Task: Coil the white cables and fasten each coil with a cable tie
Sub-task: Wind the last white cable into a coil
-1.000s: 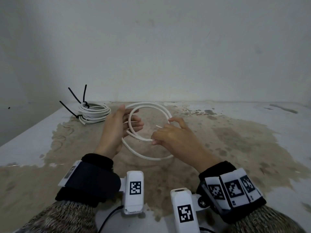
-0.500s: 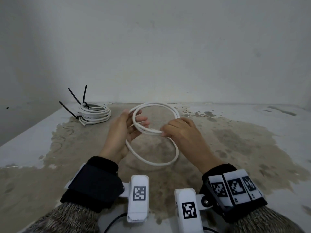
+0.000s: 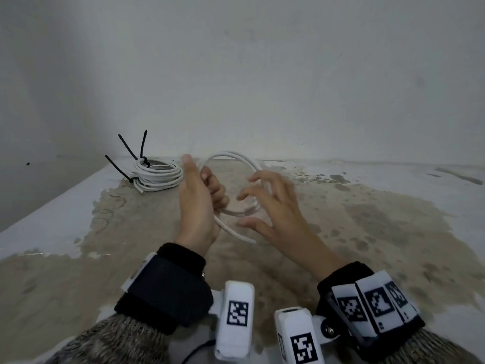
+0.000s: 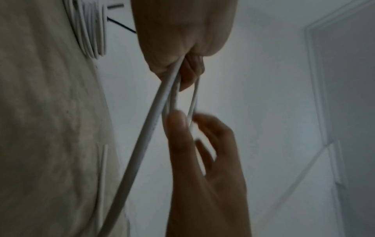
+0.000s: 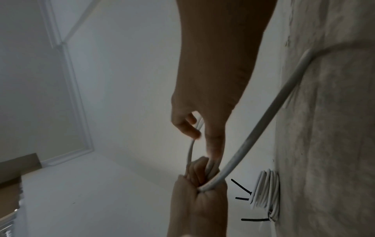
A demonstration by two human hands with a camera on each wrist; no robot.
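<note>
A white cable is wound into loose loops held upright above the table. My left hand grips the loops on their left side, thumb pointing up. In the left wrist view the strands run out of its curled fingers. My right hand hovers at the loops' right side with spread fingers. One thin strand runs between its thumb and fingers, with no firm pinch showing. A loose cable end sticks out below the hands.
A finished white coil bound with black cable ties lies at the back left, near the wall. The stained table top stretches to the right; its left edge drops off.
My right hand has let go of the loops and spread its fingers. My left hand has turned more upright, keeping its grip, and the coil has tilted with it.
</note>
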